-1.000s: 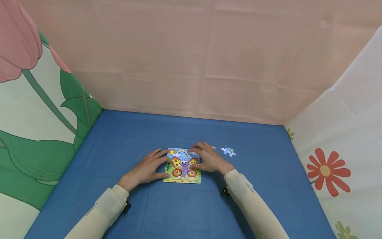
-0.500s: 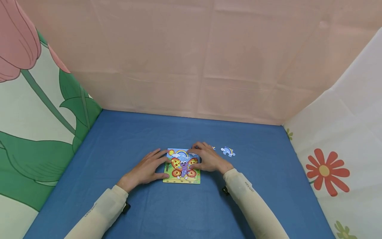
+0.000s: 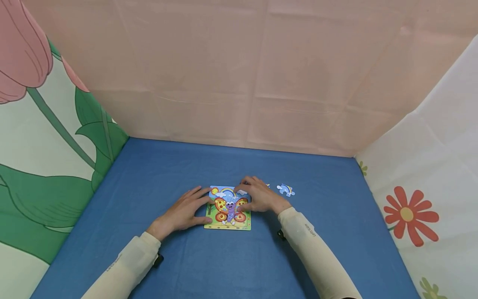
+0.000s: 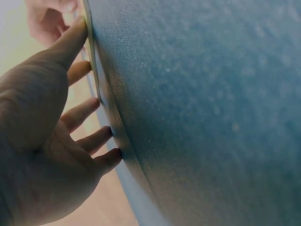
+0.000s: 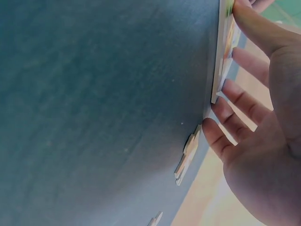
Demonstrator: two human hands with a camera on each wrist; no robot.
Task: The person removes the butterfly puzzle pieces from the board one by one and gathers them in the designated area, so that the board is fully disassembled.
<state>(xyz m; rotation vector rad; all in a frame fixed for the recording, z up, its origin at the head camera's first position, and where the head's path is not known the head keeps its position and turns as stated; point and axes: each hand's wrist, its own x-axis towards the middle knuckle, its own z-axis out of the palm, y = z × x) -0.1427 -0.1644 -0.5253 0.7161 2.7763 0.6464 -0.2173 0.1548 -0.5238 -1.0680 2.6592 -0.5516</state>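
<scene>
The left hand (image 3: 184, 209) is at the left edge of the puzzle (image 3: 228, 225). Its fingers are spread and almost straight; the thumb and forefinger touch the border, but nothing is grasped between them.

The puzzle lies flat on the table (image 3: 224, 265), between the two hands. Its picture looks nearly complete: sun, rainbow, cloud and butterfly can be seen. However, I cannot tell which parts are pieces already set in and which could be only printed on the base. The upper right corner is partly covered.

The right hand (image 3: 262, 197) is over this corner. Its thumb rests on the right side and the fingers are spread, slightly bent; I see no piece pinched by them. In my judgement, it presses or adjusts a part there.

Just beyond the right hand, one piece (image 3: 267, 185) is mostly hidden in the head view. Farther to the right lies a rainbow piece (image 3: 286, 189), apart from the puzzle. So, I would judge, at least these two are left to place.
</scene>
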